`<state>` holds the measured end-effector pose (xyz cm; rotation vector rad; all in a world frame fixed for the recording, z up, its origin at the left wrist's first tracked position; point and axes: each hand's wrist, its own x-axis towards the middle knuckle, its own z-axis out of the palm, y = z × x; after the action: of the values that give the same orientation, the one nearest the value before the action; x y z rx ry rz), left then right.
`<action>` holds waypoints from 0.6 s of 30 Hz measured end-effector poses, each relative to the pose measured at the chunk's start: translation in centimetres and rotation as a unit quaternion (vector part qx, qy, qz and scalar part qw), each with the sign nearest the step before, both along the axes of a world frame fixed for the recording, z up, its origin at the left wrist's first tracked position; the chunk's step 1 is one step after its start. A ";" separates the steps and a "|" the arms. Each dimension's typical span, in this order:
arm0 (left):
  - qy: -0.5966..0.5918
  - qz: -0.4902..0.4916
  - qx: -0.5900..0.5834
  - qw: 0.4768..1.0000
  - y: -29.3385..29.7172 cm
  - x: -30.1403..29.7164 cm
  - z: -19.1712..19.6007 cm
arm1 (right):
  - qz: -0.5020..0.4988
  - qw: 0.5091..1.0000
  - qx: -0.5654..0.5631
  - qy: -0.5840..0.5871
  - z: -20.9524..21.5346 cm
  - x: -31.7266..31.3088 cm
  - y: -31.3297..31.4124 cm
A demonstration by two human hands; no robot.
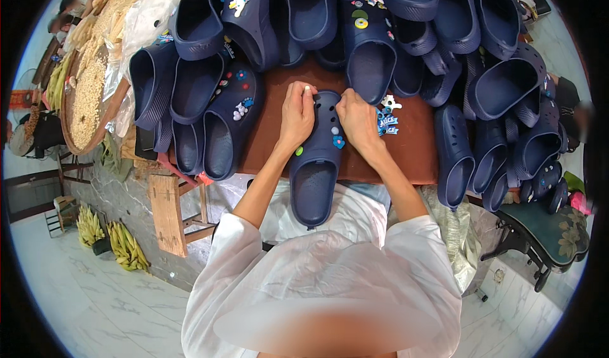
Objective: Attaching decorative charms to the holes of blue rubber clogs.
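A navy blue foam clog (315, 190) lies between my hands, toe pointing away, heel hanging past the table's near edge. Holes dot its upper, which carries a blue flower charm (338, 142), a green round charm (300, 150) and a small pale one. My left hand (297, 115) is closed against the clog's left side near the toe; a small whitish bit shows at its fingertips, too small to name. On the opposite side, my right hand (359, 120) has curled fingers gripping the toe edge. Loose blue and white shoe charms (386, 123) lie just right of it.
Many navy clogs (374, 66) crowd the far and right sides of the brown tabletop (412, 152), with more clogs (231, 117) on the left. A wooden stool (167, 215) stands lower left, a dark padded chair (539, 231) at right. Farther left is a round tray of pale kernels (89, 104).
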<state>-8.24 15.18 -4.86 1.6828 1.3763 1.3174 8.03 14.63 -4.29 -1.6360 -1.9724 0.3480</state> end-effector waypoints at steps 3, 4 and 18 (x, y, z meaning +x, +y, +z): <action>-0.033 0.004 -0.033 0.999 -0.2 0.0 0.7 | -0.011 0.997 0.027 0.065 0.2 0.4 -1.4; -0.033 0.001 -0.034 0.999 -0.3 0.1 1.0 | -0.019 0.994 0.044 0.100 0.4 0.8 -1.9; 0.079 -0.278 -0.007 0.957 -0.1 6.6 5.2 | -0.107 0.993 0.043 0.039 0.3 8.3 -4.9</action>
<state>-1.67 15.05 0.37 2.0054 0.8822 0.8620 16.33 9.78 -3.99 -1.7312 -1.7117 0.2392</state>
